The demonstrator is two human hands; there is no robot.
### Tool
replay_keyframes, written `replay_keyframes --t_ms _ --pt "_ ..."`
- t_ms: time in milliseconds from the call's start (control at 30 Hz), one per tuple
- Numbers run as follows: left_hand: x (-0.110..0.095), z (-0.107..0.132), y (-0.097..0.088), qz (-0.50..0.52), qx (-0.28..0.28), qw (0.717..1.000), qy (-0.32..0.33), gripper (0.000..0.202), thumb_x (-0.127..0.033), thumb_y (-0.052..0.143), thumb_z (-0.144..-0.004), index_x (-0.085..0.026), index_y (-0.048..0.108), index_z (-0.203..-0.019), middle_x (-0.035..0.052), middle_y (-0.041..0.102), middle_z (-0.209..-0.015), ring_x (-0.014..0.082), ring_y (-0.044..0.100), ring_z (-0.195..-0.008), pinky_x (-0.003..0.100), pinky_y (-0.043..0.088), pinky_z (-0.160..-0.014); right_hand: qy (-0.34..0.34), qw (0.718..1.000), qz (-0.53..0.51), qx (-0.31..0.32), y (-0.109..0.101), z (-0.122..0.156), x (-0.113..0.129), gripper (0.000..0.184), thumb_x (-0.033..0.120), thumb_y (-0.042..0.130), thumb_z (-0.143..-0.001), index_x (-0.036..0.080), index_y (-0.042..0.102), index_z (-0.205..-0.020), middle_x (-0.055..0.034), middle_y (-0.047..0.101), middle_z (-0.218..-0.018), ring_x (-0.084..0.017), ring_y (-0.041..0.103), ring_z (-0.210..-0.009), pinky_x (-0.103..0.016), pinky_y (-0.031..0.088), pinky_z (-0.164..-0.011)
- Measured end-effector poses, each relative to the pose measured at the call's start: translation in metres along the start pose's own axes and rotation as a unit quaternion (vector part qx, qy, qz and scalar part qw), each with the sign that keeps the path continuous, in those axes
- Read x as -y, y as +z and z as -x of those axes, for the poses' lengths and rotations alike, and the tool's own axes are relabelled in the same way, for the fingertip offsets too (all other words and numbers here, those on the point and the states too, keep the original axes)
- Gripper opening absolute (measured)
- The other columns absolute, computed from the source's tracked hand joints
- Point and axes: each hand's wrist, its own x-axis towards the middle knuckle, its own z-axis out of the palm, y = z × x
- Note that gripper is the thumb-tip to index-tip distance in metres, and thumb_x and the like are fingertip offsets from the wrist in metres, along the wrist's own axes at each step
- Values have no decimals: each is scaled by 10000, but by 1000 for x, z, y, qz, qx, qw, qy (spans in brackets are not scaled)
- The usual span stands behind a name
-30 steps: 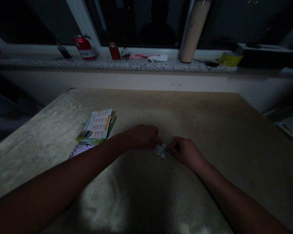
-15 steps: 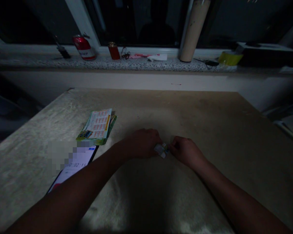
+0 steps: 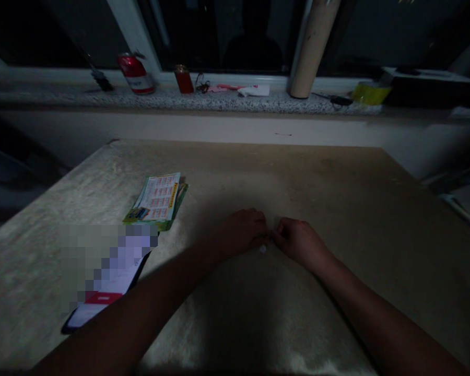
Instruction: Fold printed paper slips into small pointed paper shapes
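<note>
My left hand is closed at the middle of the table, fingers bent down over a small piece of printed paper. Only a pale corner of the paper shows below the fingertips; the rest is hidden under the hand. My right hand is closed in a pinch just to the right, its fingertips meeting those of the left at the paper's edge. What exactly lies between the right fingertips is too dark to see.
Green-edged printed cards lie stacked at the left, with a lit phone nearer, partly behind my left forearm. On the windowsill stand a red can, a red lighter-like object, a cardboard tube and yellow tape.
My left hand has moved right, up to the right hand, and now covers most of the paper. The right hand stays almost in place. More of the phone's near end shows.
</note>
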Motion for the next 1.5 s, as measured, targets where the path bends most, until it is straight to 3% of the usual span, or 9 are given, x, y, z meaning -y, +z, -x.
replay_keyframes --t_ms 267,400,633,833,1100,1200,1267,1500 --pt "-3 12 1 8 -6 1000 -12 202 -377 633 -934 -215 734 -1000 47 663 -1091 200 605 -1001 323 466 -894 11 1000 -16 6 -3 1 3 160 285 612 -858 209 600 -718 -15 665 -651 -156 599 -597 -248 323 -557" --pt "-12 23 8 1 -43 998 -39 217 -364 583 -966 -209 723 -1027 49 679 -1095 214 605 -1042 357 468 -935 9 1000 -14 5 -3 1 3 148 279 615 -853 209 607 -722 -16 669 -654 -157 600 -601 -249 324 -561" --pt "-24 53 31 -50 -115 991 -52 317 -242 430 -1035 -219 611 -1293 58 635 -1348 207 558 -1259 390 446 -1057 16 1000 -14 12 -3 0 3 164 290 603 -864 203 619 -726 -28 683 -681 -161 611 -618 -254 334 -570" --pt "-20 65 26 -85 -138 985 -51 247 -218 486 -1005 -194 692 -1139 61 712 -1216 216 619 -1178 398 491 -997 11 1000 -18 12 -3 0 3 174 298 607 -861 205 611 -714 -18 666 -659 -154 594 -595 -253 327 -559" --pt "-43 65 17 -114 -110 982 -103 302 -274 477 -988 -114 657 -1169 145 670 -1238 291 620 -1120 458 502 -961 7 1000 -23 7 -3 2 4 177 283 595 -864 206 599 -705 -10 654 -654 -149 582 -591 -250 320 -553" --pt "-57 60 19 -107 -93 987 -74 395 -312 480 -989 -125 557 -1328 147 607 -1342 287 570 -1202 443 463 -1015 1 1000 -26 5 -2 1 3 178 284 598 -866 207 597 -706 -8 655 -652 -150 588 -594 -249 328 -558" --pt "-62 57 21 -107 -77 989 -62 412 -341 480 -990 -136 545 -1342 145 584 -1372 299 544 -1236 458 431 -1045 0 1000 -25 5 -2 1 2 177 286 601 -865 206 599 -706 -12 662 -660 -152 595 -601 -251 333 -564" --pt "-59 70 24 -68 -52 990 -111 476 -453 524 -965 -200 525 -1369 122 585 -1362 315 542 -1202 518 408 -1023 6 1000 -26 6 -3 2 2 170 287 605 -864 208 600 -713 -9 657 -651 -150 583 -581 -250 329 -552"
